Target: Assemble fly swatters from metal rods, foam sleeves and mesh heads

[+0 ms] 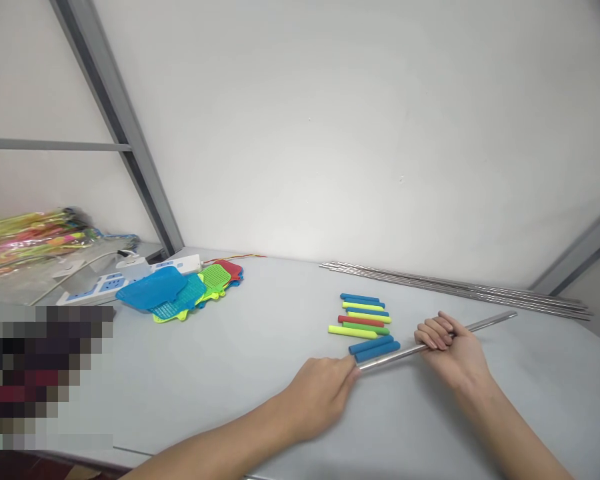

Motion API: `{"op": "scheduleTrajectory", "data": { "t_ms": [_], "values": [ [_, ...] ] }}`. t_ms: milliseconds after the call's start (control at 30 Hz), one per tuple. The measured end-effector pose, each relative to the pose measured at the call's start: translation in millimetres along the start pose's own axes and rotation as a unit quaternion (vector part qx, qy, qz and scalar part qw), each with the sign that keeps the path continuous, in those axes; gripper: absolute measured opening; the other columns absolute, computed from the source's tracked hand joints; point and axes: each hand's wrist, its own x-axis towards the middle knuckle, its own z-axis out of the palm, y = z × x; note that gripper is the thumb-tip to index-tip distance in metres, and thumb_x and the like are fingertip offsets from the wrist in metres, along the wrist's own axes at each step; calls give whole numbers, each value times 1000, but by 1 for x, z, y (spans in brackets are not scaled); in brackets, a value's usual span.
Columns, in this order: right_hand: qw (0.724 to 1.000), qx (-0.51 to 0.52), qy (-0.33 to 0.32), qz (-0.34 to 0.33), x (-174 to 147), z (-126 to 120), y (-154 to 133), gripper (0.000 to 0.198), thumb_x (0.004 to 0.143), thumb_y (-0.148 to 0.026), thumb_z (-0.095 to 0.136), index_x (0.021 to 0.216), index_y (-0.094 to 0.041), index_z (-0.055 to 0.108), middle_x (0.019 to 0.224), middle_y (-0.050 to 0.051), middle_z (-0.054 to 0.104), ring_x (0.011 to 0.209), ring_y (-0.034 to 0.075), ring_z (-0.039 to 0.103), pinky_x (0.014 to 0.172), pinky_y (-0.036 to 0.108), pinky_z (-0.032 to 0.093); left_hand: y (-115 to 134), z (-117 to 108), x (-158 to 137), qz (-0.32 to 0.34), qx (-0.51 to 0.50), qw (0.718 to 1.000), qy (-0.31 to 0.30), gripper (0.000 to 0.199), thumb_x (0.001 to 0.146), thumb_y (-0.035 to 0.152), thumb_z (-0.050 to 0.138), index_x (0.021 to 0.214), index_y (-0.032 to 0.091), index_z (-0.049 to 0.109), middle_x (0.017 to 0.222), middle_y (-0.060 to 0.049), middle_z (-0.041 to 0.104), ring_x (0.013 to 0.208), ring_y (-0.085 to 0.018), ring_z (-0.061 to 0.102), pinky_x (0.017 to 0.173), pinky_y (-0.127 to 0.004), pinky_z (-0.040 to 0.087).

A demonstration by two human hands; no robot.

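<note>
Because the shiny metal rod (395,356) is long and slim, it seems that two hands hold it at separate places to keep it steady. The left hand (325,393) is closed around its near left end and hides this end, so I cannot tell what else is inside. The right hand (457,353), palm turned upward, has its fingers curled around the rod farther to the right, and the far end sticks out past it. It slants over the right part of the grey table (220,373), just beside the coloured tubes (361,321). These lie side by side, probably for easy reach; the thin rods (455,286) lie along the wall (330,133), perhaps because of their length. The held one looks straight, smooth and silvery.
</note>
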Motion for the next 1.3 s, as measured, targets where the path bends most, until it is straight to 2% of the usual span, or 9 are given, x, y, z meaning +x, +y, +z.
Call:
{"op": "scheduleTrajectory", "data": {
  "t_ms": [167, 367, 533, 700, 967, 1167, 1300],
  "values": [
    [1000, 15, 4, -6, -3, 3, 1, 28, 72, -12, 42, 54, -18, 22, 43, -8, 14, 34, 5, 17, 31, 18, 22, 1, 1, 0, 3, 3, 1000, -3, 31, 87, 32, 10, 72, 20, 36, 60, 1, 50, 51, -12, 45, 49, -21, 31],
    [994, -35, -86, -63, -16, 11, 5, 28, 74, -18, 48, 55, -17, 27, 47, -8, 14, 37, 5, 17, 33, 18, 21, -1, 10, -1, 1, 24, 1000, 6, 28, 87, 29, 13, 70, 20, 34, 58, 2, 50, 50, -12, 45, 49, -22, 30],
    [979, -84, -145, -116, -33, 21, 8, 30, 77, -27, 46, 55, -18, 28, 46, -7, 9, 38, 6, 14, 34, 20, 17, -5, 14, -3, 2, -23, 1000, 5, 26, 86, 27, 17, 69, 20, 36, 61, 3, 52, 55, -11, 48, 53, -20, 32],
    [974, -92, -182, -104, -44, 24, 8, 33, 80, -31, 41, 53, -18, 28, 44, -7, 8, 38, 7, 12, 35, 21, 15, -7, 12, -4, 9, -53, 999, 7, 22, 85, 24, 22, 68, 19, 36, 60, 3, 51, 56, -10, 47, 54, -19, 33],
    [970, -94, -202, -102, -48, 26, 11, 35, 82, -33, 36, 51, -17, 28, 42, -6, 8, 38, 8, 10, 35, 22, 14, -10, 10, -5, 18, -92, 995, 20, 18, 84, 20, 26, 69, 20, 37, 62, 6, 51, 56, -9, 45, 53, -18, 31],
    [967, -121, -217, -54, -50, 24, 26, 36, 82, -34, 35, 50, -17, 28, 41, -6, 9, 38, 7, 11, 37, 22, 15, -7, 9, -3, 35, -91, 995, 3, 21, 85, 23, 24, 69, 20, 38, 61, 6, 50, 55, -8, 45, 55, -17, 31],
    [968, -120, -214, -52, -48, 22, 28, 36, 81, -33, 36, 50, -17, 27, 41, -7, 10, 38, 7, 11, 37, 22, 16, -3, 8, 0, 28, -102, 994, 9, 22, 85, 24, 23, 68, 20, 37, 61, 6, 49, 55, -8, 45, 54, -17, 31]
  ]
}}
